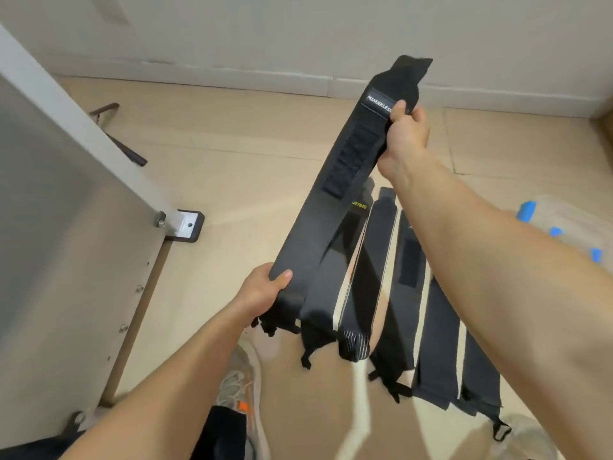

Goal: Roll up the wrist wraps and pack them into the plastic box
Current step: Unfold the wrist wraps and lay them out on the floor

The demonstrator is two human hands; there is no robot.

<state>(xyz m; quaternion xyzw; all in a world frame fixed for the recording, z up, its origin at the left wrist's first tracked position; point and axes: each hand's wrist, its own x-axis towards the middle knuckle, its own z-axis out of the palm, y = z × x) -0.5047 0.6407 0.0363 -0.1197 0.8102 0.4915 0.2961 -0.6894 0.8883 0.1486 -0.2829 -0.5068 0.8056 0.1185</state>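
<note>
A long black wrist wrap [318, 207] with a white-lettered label and a dark velcro patch is stretched out flat in the air above the floor. My left hand [262, 293] grips its near end, thumb on top. My right hand [406, 134] grips its far end just below the label. Under it, several more black wrist wraps [438, 313] lie side by side on the beige floor, their thumb loops toward me. The plastic box [564, 227], clear with blue clips, shows only partly at the right edge behind my right forearm.
A grey panel on a white frame with a bolted foot bracket [185, 225] stands to the left. A dark brown bar [122, 144] lies on the floor behind it. My shoe [237, 383] is at the bottom centre. A white wall and baseboard run along the back.
</note>
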